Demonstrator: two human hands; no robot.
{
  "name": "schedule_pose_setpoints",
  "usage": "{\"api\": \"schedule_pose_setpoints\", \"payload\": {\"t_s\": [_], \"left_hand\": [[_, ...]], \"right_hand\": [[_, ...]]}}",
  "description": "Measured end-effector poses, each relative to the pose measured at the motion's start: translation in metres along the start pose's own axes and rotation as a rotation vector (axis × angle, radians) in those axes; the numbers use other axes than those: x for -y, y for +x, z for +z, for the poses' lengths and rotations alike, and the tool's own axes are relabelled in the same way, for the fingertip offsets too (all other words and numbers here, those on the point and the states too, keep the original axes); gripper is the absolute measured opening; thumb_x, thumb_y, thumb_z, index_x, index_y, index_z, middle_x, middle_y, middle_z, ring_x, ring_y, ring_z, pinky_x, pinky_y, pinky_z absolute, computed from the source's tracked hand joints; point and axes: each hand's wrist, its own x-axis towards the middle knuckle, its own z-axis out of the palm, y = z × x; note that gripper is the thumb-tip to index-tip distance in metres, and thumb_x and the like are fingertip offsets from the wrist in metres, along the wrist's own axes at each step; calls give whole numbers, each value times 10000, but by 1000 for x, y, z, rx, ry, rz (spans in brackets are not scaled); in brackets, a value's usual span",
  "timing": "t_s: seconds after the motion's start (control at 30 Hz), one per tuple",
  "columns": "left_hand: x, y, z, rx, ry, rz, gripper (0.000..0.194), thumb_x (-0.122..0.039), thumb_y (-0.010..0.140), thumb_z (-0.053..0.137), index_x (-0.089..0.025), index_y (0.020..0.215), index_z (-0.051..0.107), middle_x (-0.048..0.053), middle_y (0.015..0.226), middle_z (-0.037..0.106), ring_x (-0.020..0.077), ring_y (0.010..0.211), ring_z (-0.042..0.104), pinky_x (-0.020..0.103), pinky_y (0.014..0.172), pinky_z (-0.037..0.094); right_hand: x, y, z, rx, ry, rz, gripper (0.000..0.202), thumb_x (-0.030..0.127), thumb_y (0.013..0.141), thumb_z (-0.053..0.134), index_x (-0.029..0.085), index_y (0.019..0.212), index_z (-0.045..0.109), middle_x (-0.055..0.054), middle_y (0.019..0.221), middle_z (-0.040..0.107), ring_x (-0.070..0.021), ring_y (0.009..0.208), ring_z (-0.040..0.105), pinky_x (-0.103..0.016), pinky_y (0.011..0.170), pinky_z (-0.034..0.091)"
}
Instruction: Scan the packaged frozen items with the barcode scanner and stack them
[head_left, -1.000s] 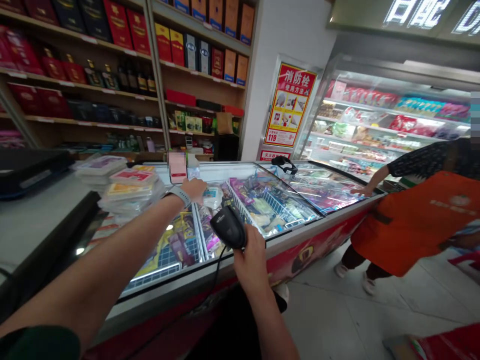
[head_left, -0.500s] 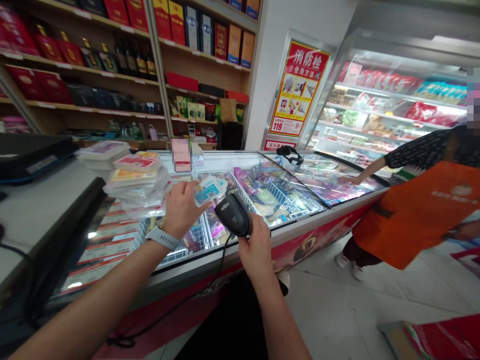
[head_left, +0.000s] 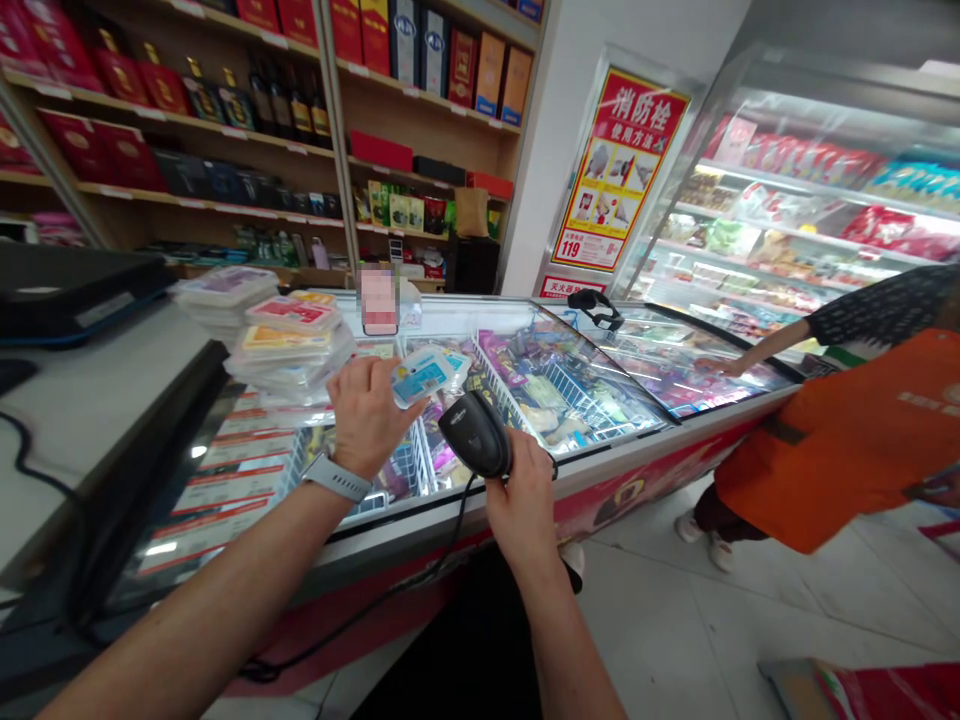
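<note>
My left hand (head_left: 369, 408), with a light watch on its wrist, grips a flat clear plastic pack with a blue label (head_left: 429, 378) by its left edge, above the chest freezer (head_left: 660, 432). In my right hand (head_left: 523, 490) is a black corded barcode scanner (head_left: 474, 434), its head toward the pack and a small gap between them. Left of my left hand stands a stack of clear plastic packs (head_left: 289, 345) with red, yellow and purple labels. From the scanner's handle the cable (head_left: 420, 580) hangs down along the freezer front.
A person in an orange apron (head_left: 840, 460) stands at right, one hand on the freezer. A phone (head_left: 379, 300) stands beyond the stack. Black straps (head_left: 595, 308) lie on the freezer's back edge. A counter (head_left: 97, 400) holds a black device at left. Shelves of boxes and bottles stand behind.
The view has shifted slightly, so most things sit a little further right. Both hands keep hold of the pack and the scanner. The pack is turned a little.
</note>
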Motion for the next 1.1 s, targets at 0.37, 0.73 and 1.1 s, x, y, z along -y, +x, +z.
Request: {"api": "schedule_pose_setpoints", "payload": {"t_s": [0.37, 0.73, 1.1], "left_hand": [[-5, -1, -1, 54, 82, -68, 574, -466, 780, 723, -163, 1243, 567, 175, 1215, 569, 374, 1139, 501, 470, 949, 386], [-3, -1, 1, 50, 58, -77, 587, -469, 771, 729, -160, 1242, 563, 178, 1217, 563, 381, 1143, 499, 480, 950, 386], [-4, -1, 0, 57, 32, -93, 568, -449, 777, 718, -169, 1244, 558, 181, 1218, 554, 391, 1158, 493, 502, 971, 382]], "right_hand": [[2, 2, 1, 50, -37, 31, 436, 42, 789, 487, 175, 1199, 560, -107, 1133, 618, -285, 1057, 536, -446, 967, 411], [2, 3, 1, 54, -37, 30, 433, 34, 782, 486, 169, 1186, 560, -108, 1124, 623, -284, 1066, 535, -433, 958, 406], [3, 4, 4, 53, -66, 28, 417, 23, 781, 486, 167, 1167, 556, -109, 1111, 622, -281, 1056, 537, -437, 959, 404]]}}
